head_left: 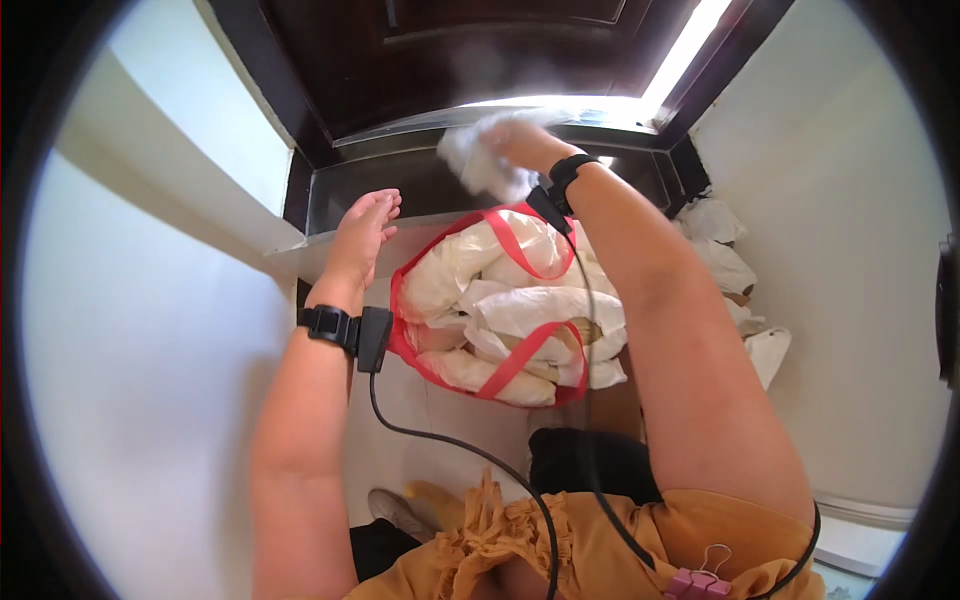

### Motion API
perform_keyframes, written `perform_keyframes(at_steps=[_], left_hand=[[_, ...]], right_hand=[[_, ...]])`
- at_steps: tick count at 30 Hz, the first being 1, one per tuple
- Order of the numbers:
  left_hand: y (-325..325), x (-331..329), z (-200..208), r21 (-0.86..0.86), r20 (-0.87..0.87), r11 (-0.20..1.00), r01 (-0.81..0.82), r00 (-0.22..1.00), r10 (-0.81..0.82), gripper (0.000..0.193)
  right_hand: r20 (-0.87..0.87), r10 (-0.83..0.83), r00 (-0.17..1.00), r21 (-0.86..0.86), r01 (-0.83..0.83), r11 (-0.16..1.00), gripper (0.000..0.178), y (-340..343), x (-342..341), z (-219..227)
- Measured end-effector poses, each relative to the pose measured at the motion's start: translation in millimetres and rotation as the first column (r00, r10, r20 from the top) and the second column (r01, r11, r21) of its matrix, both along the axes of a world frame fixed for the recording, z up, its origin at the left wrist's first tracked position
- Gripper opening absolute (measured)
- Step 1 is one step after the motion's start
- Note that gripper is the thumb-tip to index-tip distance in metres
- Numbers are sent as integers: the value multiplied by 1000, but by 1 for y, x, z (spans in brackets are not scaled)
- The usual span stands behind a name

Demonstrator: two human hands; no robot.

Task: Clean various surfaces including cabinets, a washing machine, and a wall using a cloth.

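Stretched out over the dark door sill, my right hand (520,142) is closed on a crumpled white cloth (478,165). Both are smeared by motion, and whether the cloth touches the sill is hard to tell. My left hand (372,228) hangs left of the bag, near the sill, its fingers apart and slightly bent with nothing in them. Between my forearms stands a large bag (395,335) with red edging and red handles (525,357), its top open. Several white wrapped bundles (545,305) fill it.
A dark brown door (460,60) stands slightly ajar, light coming through on its right. White walls (830,250) close in on both sides. More white bags (722,250) lie along the right wall. Black cables (450,435) run from my wrist straps. A shoe (400,512) shows below.
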State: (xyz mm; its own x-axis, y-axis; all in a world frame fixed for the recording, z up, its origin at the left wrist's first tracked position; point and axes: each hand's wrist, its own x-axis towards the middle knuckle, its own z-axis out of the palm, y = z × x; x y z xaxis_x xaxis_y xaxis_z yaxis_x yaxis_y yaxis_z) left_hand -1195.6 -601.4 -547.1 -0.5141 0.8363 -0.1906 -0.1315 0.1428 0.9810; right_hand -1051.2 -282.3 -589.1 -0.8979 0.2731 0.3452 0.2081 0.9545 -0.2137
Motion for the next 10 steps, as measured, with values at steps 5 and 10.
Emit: perform_keyframes(at_steps=[5,10], left_hand=[[40,-44,-44,-327,-347,942,81,917,-199,57],[69,-49,-74,-773,-514,632,48,535,-670,77]], right_hand=[[490,78,868,-96,-35,995,41,-24,-17,1],[598,141,789,-139,-71,988,82,-39,-50,-3]])
